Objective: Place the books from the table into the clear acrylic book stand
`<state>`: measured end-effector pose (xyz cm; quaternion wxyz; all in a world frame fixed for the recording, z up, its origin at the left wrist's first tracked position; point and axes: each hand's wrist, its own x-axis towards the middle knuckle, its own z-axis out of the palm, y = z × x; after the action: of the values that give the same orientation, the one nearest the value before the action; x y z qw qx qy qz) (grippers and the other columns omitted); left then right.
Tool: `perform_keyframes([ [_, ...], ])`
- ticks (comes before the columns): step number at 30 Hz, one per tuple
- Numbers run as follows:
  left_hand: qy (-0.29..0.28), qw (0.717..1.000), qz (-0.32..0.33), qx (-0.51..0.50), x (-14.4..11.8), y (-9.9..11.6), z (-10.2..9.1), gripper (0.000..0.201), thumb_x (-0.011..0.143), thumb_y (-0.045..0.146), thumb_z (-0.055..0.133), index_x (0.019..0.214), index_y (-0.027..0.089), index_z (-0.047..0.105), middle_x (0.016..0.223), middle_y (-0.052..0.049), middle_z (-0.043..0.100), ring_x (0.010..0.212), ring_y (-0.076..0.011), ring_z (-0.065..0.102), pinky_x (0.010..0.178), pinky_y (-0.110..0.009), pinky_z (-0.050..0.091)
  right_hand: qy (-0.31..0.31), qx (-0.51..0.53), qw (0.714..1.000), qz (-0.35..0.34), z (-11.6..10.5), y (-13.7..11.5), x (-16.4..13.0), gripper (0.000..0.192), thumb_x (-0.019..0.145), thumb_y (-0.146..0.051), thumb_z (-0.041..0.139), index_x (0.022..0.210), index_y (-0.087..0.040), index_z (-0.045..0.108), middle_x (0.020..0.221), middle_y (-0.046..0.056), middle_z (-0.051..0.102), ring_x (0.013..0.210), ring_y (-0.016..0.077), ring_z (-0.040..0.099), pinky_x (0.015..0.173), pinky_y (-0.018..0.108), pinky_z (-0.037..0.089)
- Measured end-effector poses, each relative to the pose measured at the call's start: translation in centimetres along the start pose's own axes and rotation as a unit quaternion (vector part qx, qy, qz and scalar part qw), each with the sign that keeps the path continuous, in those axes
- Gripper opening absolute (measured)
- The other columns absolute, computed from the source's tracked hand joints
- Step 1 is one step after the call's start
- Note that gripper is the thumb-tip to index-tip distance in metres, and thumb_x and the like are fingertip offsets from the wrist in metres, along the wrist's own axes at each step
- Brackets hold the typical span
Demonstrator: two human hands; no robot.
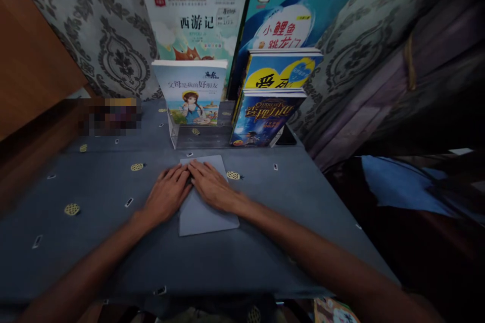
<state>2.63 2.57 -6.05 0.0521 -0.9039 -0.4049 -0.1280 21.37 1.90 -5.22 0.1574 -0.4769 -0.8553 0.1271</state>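
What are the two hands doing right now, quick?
Left hand: open, flat, palm down on the left edge of the grey sheet, holding nothing.
Right hand: open, flat, pressed on the sheet, holding nothing.

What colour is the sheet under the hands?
Plain grey sheet, slightly lighter than the tablecloth; head view.
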Motion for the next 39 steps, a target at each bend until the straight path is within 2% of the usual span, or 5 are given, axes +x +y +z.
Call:
perform_keyframes([
  [7,0.018,1.0,0.009,-0.002,-0.1,-0.1,-0.1,0.032,0.104,0.033,0.037,0.119,0.016,0.058,0.139,-0.018,0.061,0.126,-0.0301,0.061,0.104,-0.051,0.049,0.017,-0.053,0.997,0.056,-1.8,4.3,-2.2,0.045,0.102,-0.023,0.043,0.144,-0.009,0.052,0.155,0.021,0.048,0.147,0.0253,0.043,0.124,0.05,0.03],
  [20,-0.035,0.998,0.018,-0.04,1.3,-1.0,-1.1,0.037,0.099,0.032,0.045,0.129,0.014,0.058,0.142,-0.018,0.061,0.136,-0.0312,0.054,0.114,-0.052,0.042,0.027,-0.024,0.994,0.099,-1.3,4.0,-2.4,0.048,0.102,-0.022,0.04,0.147,-0.009,0.049,0.159,0.018,0.043,0.151,0.0251,0.036,0.124,0.052,0.024],
  [24,-0.056,0.994,0.058,-0.073,-0.1,1.0,-1.6,0.042,0.1,0.031,0.043,0.135,0.013,0.057,0.145,-0.017,0.059,0.136,-0.0297,0.055,0.116,-0.052,0.041,0.033,-0.021,0.994,0.1,-1.0,4.0,-2.5,0.049,0.102,-0.022,0.04,0.148,-0.009,0.047,0.16,0.017,0.041,0.151,0.0253,0.034,0.125,0.053,0.022],
  [33,-0.067,0.969,0.198,-0.132,-4.5,9.1,-2.9,0.045,0.104,0.021,0.037,0.147,0.016,0.048,0.149,-0.011,0.056,0.142,-0.0209,0.049,0.118,-0.044,0.042,0.038,-0.023,0.994,0.097,-0.8,4.1,-2.4,0.048,0.103,-0.022,0.039,0.148,-0.01,0.047,0.161,0.016,0.04,0.151,0.0254,0.034,0.125,0.051,0.022],
  [39,-0.063,0.965,0.232,-0.102,-4.6,9.9,-2.8,0.047,0.104,0.017,0.035,0.15,0.015,0.043,0.151,-0.011,0.054,0.142,-0.0221,0.048,0.119,-0.043,0.042,0.03,-0.028,0.994,0.1,-0.9,4.0,-2.5,0.048,0.103,-0.022,0.039,0.148,-0.008,0.047,0.162,0.017,0.039,0.152,0.0257,0.033,0.125,0.05,0.021],
])
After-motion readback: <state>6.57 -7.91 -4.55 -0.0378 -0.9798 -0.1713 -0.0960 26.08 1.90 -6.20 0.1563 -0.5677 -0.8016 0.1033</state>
